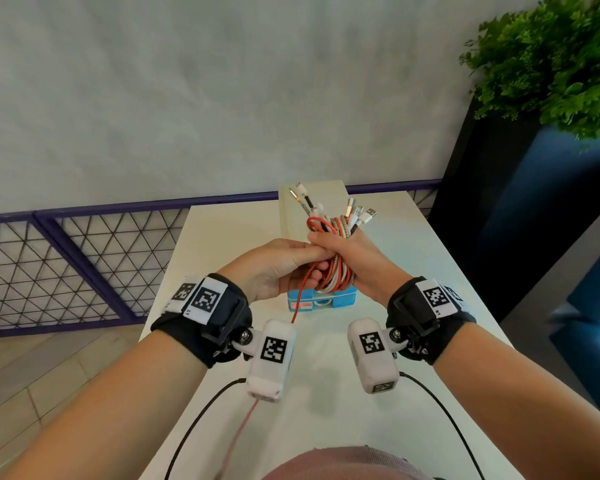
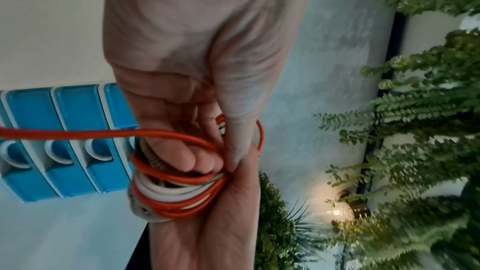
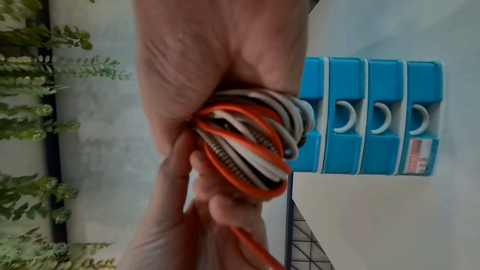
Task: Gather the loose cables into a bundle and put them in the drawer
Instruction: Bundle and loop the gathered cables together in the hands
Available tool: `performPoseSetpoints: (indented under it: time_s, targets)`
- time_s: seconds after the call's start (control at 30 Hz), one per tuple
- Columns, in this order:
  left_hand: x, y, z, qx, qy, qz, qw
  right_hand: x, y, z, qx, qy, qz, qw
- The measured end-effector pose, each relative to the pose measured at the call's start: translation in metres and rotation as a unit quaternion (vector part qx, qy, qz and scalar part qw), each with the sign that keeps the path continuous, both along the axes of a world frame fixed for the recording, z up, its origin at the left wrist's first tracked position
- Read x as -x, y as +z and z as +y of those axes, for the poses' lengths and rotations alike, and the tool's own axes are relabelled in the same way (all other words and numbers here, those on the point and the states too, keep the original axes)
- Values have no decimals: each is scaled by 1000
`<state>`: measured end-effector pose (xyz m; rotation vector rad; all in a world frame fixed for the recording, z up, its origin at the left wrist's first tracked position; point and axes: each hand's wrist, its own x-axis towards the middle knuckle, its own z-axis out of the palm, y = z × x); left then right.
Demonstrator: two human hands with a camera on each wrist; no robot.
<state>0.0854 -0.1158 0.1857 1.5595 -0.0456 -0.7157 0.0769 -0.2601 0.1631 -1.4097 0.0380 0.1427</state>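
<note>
Cable bundle [image 1: 333, 261] gripped, both hands

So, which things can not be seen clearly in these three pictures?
- Free end of the red cable: in the head view it passes behind the left wrist camera and leaves at the bottom edge.
- Grip of the left hand on the cable bundle: the fingers overlap with the right hand.
- Label on the blue drawer unit: text too blurred.
- Drawer contents: fronts closed.

No text can be read; the drawer unit [image 3: 371, 116] carries a blurred label [image 3: 421, 155].
</note>
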Motion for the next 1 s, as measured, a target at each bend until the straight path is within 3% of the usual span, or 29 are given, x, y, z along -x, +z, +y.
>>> performPoseSetpoints:
  time_s: [0.13, 0.27, 0.43, 0.53, 0.6, 0.67, 0.77, 0.9, 1.0]
  targets:
    - [7, 0, 1, 5, -18, -18, 1000, -4, 2, -6, -42, -89, 10, 995]
    - [14, -2, 6, 15, -90, 17, 996, -6, 7, -10, -101, -120, 6, 988]
    - [15, -25, 29, -63, -208, 77, 973, -11, 13, -21, -169, -112, 8, 979]
    - [11, -44, 44, -168, -208, 69, 961, -11, 17, -29, -176, -96, 19, 979]
    - [4, -47, 46, -262, -164, -32, 951, -10, 18, -32, -150, -53, 31, 987]
    - [-5, -42, 43, -338, -102, -188, 917, -7, 19, -30, -97, -5, 35, 995]
    - [-13, -25, 35, -322, -7, -351, 879, -4, 20, -21, 2, 20, 20, 1000]
    - [-16, -7, 24, -287, 15, -452, 844, -5, 18, -13, 100, 7, 1, 995]
    - [-17, -1, 19, -267, 22, -474, 839, -3, 17, -10, 81, 40, 9, 996]
